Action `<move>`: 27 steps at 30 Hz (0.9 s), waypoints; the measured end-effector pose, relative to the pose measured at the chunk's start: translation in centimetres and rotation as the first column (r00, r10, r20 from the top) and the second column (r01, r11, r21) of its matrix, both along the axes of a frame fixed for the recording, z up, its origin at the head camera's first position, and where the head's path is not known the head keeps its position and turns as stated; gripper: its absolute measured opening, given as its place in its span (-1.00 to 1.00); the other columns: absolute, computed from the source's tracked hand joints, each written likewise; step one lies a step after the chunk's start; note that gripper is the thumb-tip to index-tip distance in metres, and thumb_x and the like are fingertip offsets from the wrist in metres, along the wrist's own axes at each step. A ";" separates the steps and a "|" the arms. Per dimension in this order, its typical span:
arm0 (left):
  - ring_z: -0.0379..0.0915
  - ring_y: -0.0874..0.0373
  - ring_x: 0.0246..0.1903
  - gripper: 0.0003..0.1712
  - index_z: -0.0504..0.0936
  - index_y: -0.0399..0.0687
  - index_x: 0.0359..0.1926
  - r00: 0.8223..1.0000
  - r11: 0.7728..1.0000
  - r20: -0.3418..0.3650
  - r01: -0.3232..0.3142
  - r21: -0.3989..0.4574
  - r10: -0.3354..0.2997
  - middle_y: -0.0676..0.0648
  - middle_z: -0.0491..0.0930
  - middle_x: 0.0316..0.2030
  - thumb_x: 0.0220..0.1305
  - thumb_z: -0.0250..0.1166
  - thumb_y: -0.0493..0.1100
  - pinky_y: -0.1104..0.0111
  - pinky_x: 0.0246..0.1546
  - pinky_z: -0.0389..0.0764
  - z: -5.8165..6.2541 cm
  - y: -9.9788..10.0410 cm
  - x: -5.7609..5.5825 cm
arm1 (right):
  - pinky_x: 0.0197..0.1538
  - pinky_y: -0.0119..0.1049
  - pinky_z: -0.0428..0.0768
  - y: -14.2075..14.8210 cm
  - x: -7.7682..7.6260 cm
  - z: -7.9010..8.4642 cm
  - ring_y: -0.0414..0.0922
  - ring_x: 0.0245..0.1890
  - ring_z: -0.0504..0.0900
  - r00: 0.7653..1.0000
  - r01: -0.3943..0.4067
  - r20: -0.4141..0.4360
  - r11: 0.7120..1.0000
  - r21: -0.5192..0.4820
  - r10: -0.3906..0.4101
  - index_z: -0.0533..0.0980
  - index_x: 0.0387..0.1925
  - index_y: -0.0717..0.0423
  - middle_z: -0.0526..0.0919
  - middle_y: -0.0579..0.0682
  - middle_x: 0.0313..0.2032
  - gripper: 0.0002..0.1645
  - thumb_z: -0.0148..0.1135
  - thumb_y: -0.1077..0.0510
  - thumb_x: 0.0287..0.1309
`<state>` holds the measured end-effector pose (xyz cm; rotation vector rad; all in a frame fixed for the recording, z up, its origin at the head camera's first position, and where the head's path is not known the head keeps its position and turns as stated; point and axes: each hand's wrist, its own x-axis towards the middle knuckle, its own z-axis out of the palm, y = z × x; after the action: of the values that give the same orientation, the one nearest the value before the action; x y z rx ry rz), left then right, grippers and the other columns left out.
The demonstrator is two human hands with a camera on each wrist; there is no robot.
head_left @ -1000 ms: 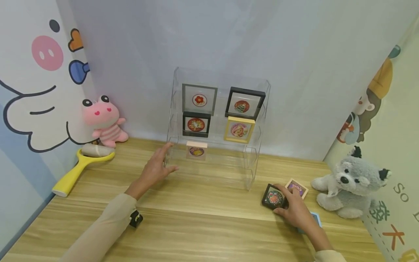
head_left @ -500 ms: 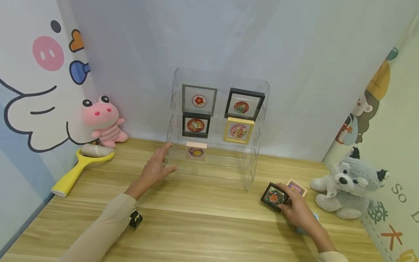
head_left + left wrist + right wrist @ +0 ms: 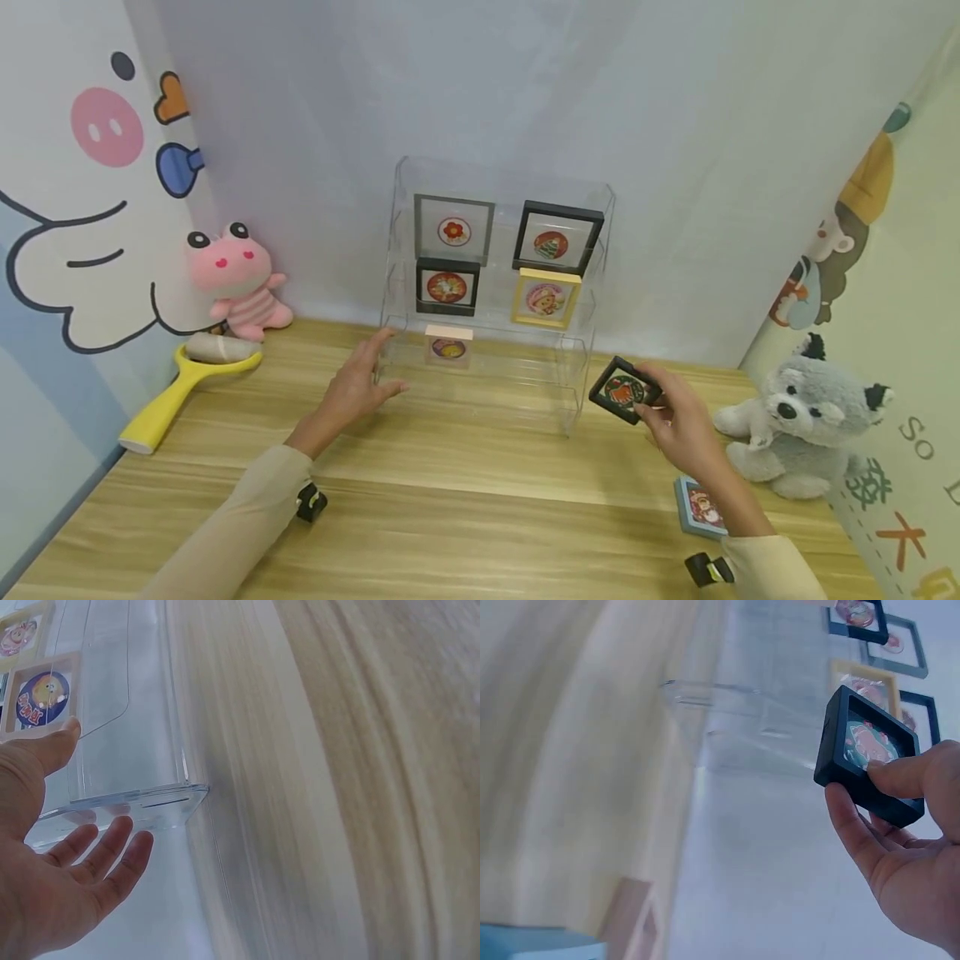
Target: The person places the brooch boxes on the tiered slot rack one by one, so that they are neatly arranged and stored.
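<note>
A clear acrylic tiered rack (image 3: 480, 400) stands on the wooden table against the backdrop. Its upper tiers bear a grey frame (image 3: 453, 230), a black frame with a tree picture (image 3: 551, 243), a small black frame (image 3: 447, 287) and a yellow frame (image 3: 545, 298). A small pale pink frame (image 3: 448, 347) sits lower left. My left hand (image 3: 358, 389) is at the rack's left side, fingers relaxed and spread, thumb toward the front. My right hand (image 3: 678, 425) pinches a small black picture frame (image 3: 866, 754) with a red and green picture, held tilted right of the rack.
A blue frame (image 3: 699, 507) lies near my right forearm. Beyond it sits a grey plush dog (image 3: 798, 421). At the left are a pink plush frog (image 3: 238, 279) and a yellow-handled roller (image 3: 168, 404). In the right wrist view, a pale pink frame (image 3: 630, 919) lies on the table.
My right hand has lifted the black picture frame from beside the pale pink frame up and away, toward the rack's right side. My left hand has stayed in place.
</note>
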<state>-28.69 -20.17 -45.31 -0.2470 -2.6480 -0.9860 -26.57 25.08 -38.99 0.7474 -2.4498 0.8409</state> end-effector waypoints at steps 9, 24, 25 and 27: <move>0.46 -0.13 -0.19 0.07 0.09 0.12 0.51 1.000 1.000 -0.020 -0.019 0.010 0.019 -0.36 0.47 0.00 0.08 0.54 -0.14 0.06 -0.32 0.56 -0.3 -0.1 0.2 | -0.20 -0.17 0.72 -4.0 -3.3 2.6 0.08 -0.23 0.65 0.996 -0.081 0.027 0.997 0.011 0.080 0.40 0.27 0.22 0.51 0.25 -0.08 -0.37 0.28 0.48 0.16; 0.48 -0.19 -0.12 0.03 0.14 0.00 0.47 0.998 1.000 -0.063 -0.022 0.004 0.022 -0.40 0.48 0.07 0.09 0.54 -0.14 -0.04 -0.25 0.58 -0.6 0.0 0.4 | -0.16 -0.13 0.72 -9.8 -7.4 2.2 0.14 -0.11 0.59 0.990 -0.141 -0.011 0.988 0.066 0.142 0.47 0.19 0.20 0.56 0.23 -0.05 -0.48 0.30 0.41 0.19; 0.48 -0.20 -0.10 0.02 0.15 -0.01 0.47 0.997 1.000 -0.068 -0.024 0.003 0.024 -0.40 0.47 0.08 0.08 0.54 -0.14 -0.05 -0.24 0.59 -0.6 0.0 0.4 | -0.16 -0.14 0.72 -10.0 -7.5 2.1 0.14 -0.11 0.60 0.990 -0.141 -0.010 0.987 0.071 0.142 0.48 0.19 0.19 0.56 0.23 -0.07 -0.47 0.31 0.41 0.18; 0.48 -0.20 -0.10 0.02 0.15 -0.01 0.47 0.997 1.000 -0.076 -0.026 0.001 0.026 -0.40 0.47 0.08 0.08 0.54 -0.15 -0.06 -0.24 0.59 -0.6 0.0 0.3 | -0.16 -0.16 0.72 -10.4 -7.8 1.9 0.13 -0.13 0.60 0.990 -0.141 -0.005 0.987 0.077 0.142 0.49 0.19 0.17 0.57 0.21 -0.11 -0.47 0.32 0.41 0.17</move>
<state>-28.35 -20.16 -45.92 -0.2452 -2.5756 -0.9496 -34.38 14.72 -37.08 0.9609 -2.4541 0.7956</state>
